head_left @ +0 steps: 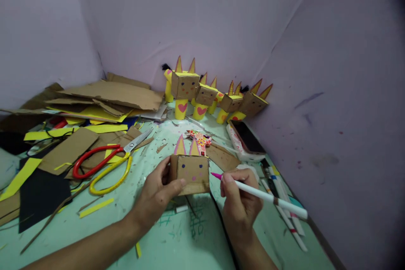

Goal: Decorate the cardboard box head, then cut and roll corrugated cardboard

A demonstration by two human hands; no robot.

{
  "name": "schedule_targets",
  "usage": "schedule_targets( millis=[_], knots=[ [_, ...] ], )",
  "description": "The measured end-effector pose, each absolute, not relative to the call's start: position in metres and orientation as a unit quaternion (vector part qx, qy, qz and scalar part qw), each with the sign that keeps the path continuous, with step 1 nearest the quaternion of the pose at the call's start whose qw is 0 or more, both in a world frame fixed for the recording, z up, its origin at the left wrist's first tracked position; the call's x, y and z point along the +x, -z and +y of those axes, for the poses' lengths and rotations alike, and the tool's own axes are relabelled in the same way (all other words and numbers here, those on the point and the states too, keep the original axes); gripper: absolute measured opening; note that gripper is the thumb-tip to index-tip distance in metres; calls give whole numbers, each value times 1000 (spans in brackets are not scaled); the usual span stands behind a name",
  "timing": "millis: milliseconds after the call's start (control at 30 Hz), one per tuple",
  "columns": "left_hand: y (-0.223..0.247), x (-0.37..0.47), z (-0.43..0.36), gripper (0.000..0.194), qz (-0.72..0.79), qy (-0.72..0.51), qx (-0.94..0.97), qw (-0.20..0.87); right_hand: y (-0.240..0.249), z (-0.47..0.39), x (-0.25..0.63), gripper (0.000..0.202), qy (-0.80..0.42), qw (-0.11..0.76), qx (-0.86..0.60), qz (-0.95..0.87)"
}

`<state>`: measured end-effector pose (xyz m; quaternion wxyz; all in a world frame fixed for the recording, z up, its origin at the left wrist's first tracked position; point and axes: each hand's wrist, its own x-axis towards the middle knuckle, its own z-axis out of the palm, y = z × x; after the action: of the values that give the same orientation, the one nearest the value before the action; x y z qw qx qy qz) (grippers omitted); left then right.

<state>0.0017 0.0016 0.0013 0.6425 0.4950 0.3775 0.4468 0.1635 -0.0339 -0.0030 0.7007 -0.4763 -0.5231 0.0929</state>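
Note:
My left hand (163, 190) grips the left side of a small cardboard box head (193, 173), its thumb across the front face. Two pointed yellow ears with pink edges stand on top of the box. Its face bears two dark eyes, a pink nose mark and faint pink dots. In my right hand (240, 196) is a white marker pen (268, 196) with a pink tip. That tip points at the right edge of the box, a little apart from it. Behind the box lies a colourful spotted paper cutout (200, 138).
Several finished cardboard-headed animals (185, 86) stand along the back wall. Scissors (114, 158) with red and yellow handles lie left, among cardboard sheets (117, 93) and black paper (44, 202). At right are a phone (247, 136) on a white box and several markers (284, 215).

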Motion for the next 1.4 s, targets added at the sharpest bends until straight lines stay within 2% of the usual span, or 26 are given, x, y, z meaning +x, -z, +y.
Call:
schedule_targets(
  millis=[367,667,933,1400],
  knots=[
    [-2,2,1,55,377,-444,495,645,1,-35,148,13,-180,700,-454,-520],
    [-2,1,1,55,389,-443,494,639,5,-37,168,15,-113,688,-484,-529],
    [-4,1,1,65,400,-435,483,646,6,-38,162,15,-150,658,-492,-550],
    [-2,0,1,59,401,-436,487,642,12,-35,159,16,-161,646,-499,-555]
  ],
)
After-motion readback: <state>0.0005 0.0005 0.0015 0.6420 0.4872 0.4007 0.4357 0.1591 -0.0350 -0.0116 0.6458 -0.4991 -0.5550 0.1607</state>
